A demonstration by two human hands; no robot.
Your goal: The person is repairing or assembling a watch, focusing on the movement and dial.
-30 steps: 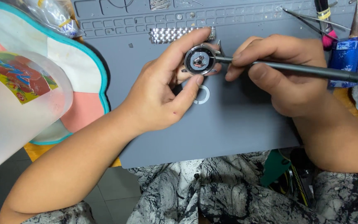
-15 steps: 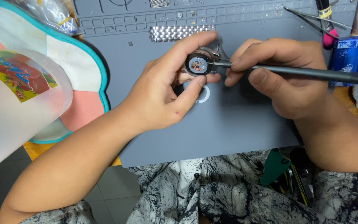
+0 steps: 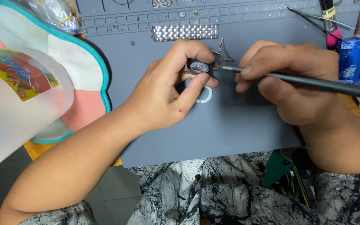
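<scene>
1. Head view, change: the small round metal watch case [image 3: 198,66], face-on to the camera a second ago, now sits tilted away and lower between the left hand [image 3: 163,93] fingers; the work has passed from its face to its rim.
2. Head view, axis: the slim dark metal tool [image 3: 296,81] lies nearly level, tip pointing left at the case's right edge, clenched in the right hand [image 3: 288,79].
3. Head view, place: case held just above the grey rubber mat surface [image 3: 230,125].
</scene>
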